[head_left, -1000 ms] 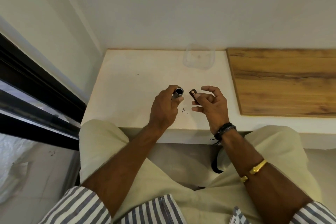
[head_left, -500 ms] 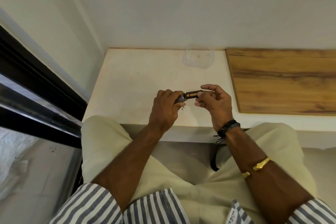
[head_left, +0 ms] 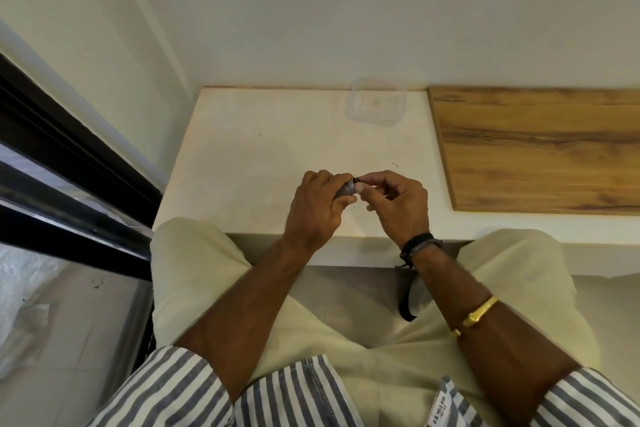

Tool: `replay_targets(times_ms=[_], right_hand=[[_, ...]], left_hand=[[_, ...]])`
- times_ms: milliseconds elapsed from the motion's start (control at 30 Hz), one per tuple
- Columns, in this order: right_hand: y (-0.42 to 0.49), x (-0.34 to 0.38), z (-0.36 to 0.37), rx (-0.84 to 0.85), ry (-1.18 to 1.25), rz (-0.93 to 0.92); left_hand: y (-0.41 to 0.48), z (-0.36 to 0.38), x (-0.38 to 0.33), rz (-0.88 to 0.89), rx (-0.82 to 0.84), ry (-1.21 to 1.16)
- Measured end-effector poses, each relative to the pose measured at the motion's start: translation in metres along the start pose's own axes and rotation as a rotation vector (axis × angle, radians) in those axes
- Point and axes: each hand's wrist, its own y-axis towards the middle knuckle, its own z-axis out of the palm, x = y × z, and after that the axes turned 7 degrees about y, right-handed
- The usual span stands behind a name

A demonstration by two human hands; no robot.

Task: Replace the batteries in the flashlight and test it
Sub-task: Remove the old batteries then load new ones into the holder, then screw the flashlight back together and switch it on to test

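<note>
While my left hand (head_left: 317, 210) wraps its grip tight around the flashlight (head_left: 346, 188), I see only the grey open end of the barrel poking out past the knuckles, held just above the near edge of the table (head_left: 263, 156). My right hand (head_left: 398, 204) is pinched shut at that mouth, thumb and fingertips pressed against it; whatever it holds is hidden, so I cannot tell if a battery is there. I judge the flashlight light, rigid and smooth metal, likely to slip or twist, so the barrel wants a full wrap while the small end piece is worked with fingertips. A clear tub (head_left: 376, 102) sits far back.
</note>
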Motion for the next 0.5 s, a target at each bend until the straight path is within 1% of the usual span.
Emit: replay_targets(times_ms=[133,233,300,400,500], right_hand=[[0.001,-0.003,0.001,-0.008,-0.024,0.004],[0.012,-0.005,-0.015,-0.137,0.022,0.072],[0.020,-0.010,-0.030,-0.228,-0.002,0.144],[0.028,-0.023,-0.045,-0.281,-0.167,0.189],[0.032,-0.033,-0.047,-0.219,-0.363,0.157]], left_hand=[[0.000,-0.001,0.000,-0.025,0.025,-0.009],[0.000,-0.002,-0.001,-0.052,0.053,-0.012],[-0.001,-0.004,-0.002,-0.056,0.063,-0.026],[0.000,-0.004,-0.004,-0.062,0.085,-0.023],[0.000,-0.002,-0.004,-0.067,0.091,-0.019]])
